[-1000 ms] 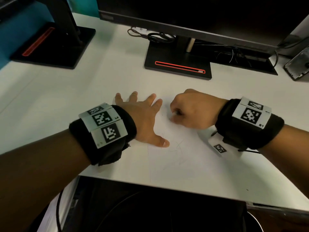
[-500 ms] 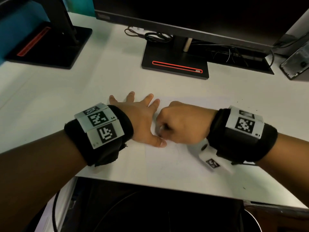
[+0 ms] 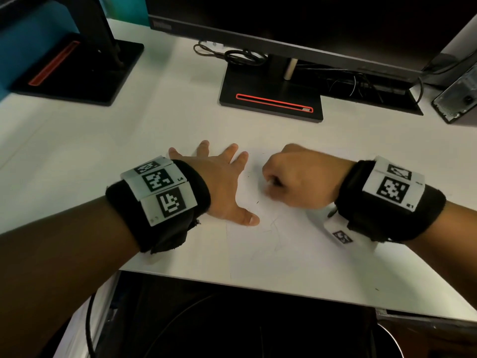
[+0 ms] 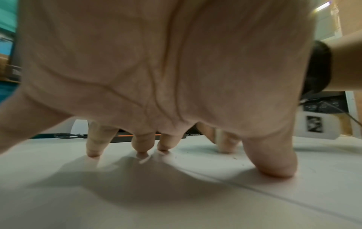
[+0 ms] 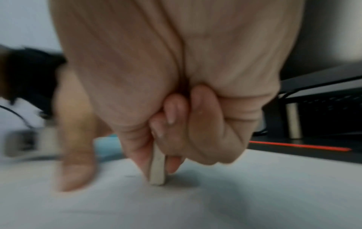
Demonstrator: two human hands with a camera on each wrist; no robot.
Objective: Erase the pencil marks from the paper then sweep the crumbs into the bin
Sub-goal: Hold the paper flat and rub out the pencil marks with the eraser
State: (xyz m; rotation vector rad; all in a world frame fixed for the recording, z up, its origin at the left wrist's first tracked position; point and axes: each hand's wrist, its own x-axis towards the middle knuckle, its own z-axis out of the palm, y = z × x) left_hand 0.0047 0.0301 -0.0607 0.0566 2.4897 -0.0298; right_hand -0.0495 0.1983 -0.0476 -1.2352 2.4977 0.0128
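- white paper (image 3: 296, 244) lies on the white desk (image 3: 77, 156) near its front edge, with faint pencil marks (image 3: 273, 226) beside the left thumb.
- left hand (image 3: 219, 187) is spread flat, fingertips (image 4: 94, 152) pressing the sheet's left edge.
- right hand (image 3: 302, 177) is curled, pinching a pale eraser (image 5: 157, 167) whose tip touches the paper.
- dark crumbs (image 4: 238, 161) lie scattered between the hands.
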